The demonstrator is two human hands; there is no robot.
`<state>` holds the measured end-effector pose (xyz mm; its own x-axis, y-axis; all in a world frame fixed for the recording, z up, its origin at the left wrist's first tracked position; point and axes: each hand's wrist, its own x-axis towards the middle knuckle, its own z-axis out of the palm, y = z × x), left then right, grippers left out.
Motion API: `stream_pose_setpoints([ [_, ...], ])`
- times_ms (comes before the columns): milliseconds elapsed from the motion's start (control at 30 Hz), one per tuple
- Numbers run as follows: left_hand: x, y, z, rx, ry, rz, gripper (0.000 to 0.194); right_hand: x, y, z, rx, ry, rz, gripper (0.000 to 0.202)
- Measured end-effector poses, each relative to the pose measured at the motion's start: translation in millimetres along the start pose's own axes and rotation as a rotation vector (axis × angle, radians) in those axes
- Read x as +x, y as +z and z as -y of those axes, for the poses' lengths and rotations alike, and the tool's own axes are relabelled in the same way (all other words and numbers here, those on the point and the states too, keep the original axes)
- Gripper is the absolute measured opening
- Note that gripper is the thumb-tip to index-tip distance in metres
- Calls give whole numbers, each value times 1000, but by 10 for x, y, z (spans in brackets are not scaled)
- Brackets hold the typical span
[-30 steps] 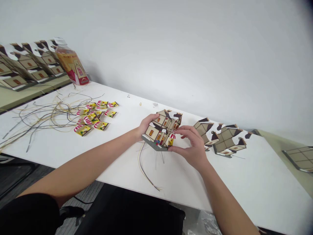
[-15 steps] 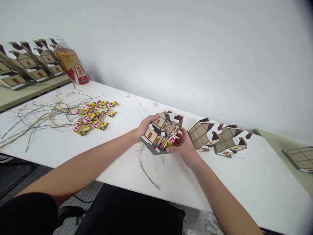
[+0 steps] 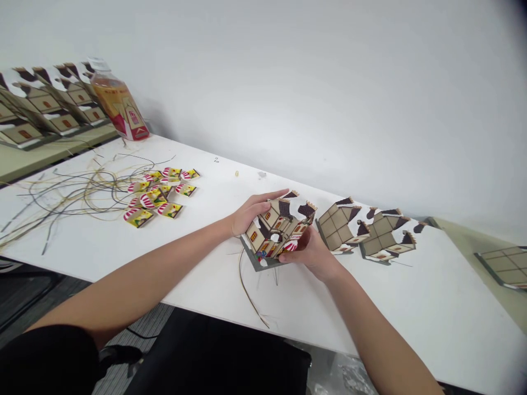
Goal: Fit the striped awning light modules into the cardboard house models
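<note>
Between both hands is a model house with beige walls, dark roofs, white snow patches and a grey base. It is tilted above the white table. My left hand grips its left side, fingers reaching over the roof edge. On the lower right side, my right hand has its thumb near a small red-and-white striped awning; its other fingers are partly hidden behind the house. Thin wires hang from under the base down to the table.
Several striped-awning pieces with long wires lie at the left. Two similar houses stand right of my hands. A drink bottle and more houses stand at the back left. Another house part lies far right.
The house has tipped and shifted slightly right and down. My left fingers now extend further over the roof, and my right hand has moved a little with the house.
</note>
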<state>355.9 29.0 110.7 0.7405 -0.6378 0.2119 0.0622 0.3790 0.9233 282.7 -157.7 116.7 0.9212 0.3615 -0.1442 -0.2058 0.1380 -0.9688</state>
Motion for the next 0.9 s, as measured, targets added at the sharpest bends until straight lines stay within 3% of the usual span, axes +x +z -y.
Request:
stream_pose_setpoints([
  [200,68,-93,-81,292,44,-205,50,47,-15,-49,41,-42,-172,84],
  [267,81,-94,-93,312,4,-172,48,59,-34,-46,19,-32,-268,86],
  [400,65,-73,-86,325,-69,-66,66,64,-89,-25,-99,-16,-422,97],
  [600,6,-25,-75,523,-129,-86,91,64,-140,-17,-248,-55,-381,91],
  [900,16,13,-28,424,-106,-107,80,52,-179,-6,-292,-64,-327,83],
])
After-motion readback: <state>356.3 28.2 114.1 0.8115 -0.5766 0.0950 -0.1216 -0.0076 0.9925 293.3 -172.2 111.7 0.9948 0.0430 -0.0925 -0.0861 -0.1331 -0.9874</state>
